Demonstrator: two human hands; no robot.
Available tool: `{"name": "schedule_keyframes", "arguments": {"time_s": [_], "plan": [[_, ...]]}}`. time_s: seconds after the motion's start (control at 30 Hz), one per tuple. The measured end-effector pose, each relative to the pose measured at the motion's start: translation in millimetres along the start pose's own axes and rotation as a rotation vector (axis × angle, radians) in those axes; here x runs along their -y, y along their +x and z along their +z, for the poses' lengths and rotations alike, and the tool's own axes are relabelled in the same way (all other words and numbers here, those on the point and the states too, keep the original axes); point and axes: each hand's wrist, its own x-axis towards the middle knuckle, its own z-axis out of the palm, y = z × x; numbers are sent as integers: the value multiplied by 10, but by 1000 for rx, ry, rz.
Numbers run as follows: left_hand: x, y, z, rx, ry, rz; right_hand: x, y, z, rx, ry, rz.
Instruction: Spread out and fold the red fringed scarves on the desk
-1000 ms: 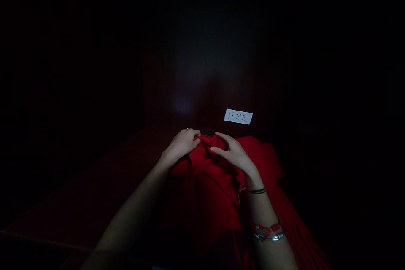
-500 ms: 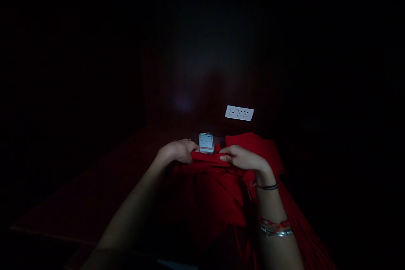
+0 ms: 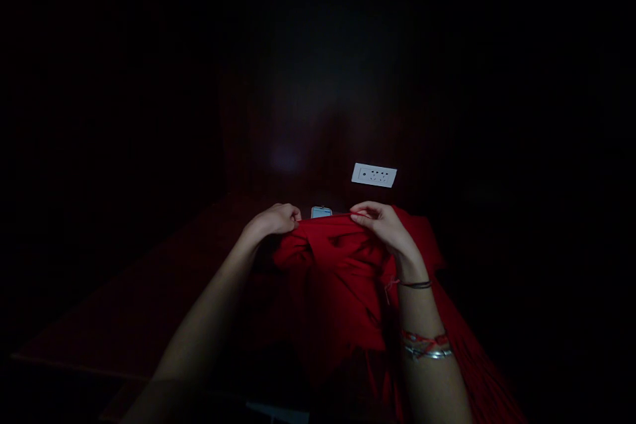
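Note:
A red cloth [image 3: 338, 248] stretches between my two hands, its upper edge pulled fairly straight and its lower part hanging in folds toward me. My left hand [image 3: 278, 220] is closed on the left end of that edge. At the other end, my right hand [image 3: 380, 220] pinches the edge between thumb and fingers. Just behind the raised edge lies a phone [image 3: 321, 212] with a lit screen; only its top shows above the cloth.
More red fabric [image 3: 422, 238] lies to the right and runs down toward me. A white socket panel [image 3: 374, 175] is on the dark wall behind. The dark red tabletop [image 3: 124, 318] extends left, with its front edge visible. Surroundings are very dark.
Both hands have lifted the cloth's edge and drawn it straighter. It now covers most of the phone from view, which showed nearly whole before.

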Motion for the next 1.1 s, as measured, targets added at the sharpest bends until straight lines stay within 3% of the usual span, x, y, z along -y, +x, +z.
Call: {"name": "schedule_keyframes", "arguments": {"time_s": [0.13,0.33,0.5,0.6,0.7,0.83,0.9,1.1], "plan": [[-28,-23,-12,-80,-71,94,10,-42,10,268,-239,15],[-286,-103,-34,-249,-100,316,187,-24,187,94,-361,-158],[-285,-110,-104,-335,-126,369,234,-26,194,-17,-360,-232],[-310,-123,-127,-324,-203,371,239,-35,199,5,-327,-302],[-343,-132,-121,-303,-258,392,251,-25,215,43,-327,-262],[-293,-119,-84,-60,-202,349,224,6,183,-142,-242,-235],[-261,-113,-67,17,-165,315,198,11,161,-151,-204,-245],[-246,-106,-54,-90,-250,320,185,-17,145,45,-219,-205]]}}
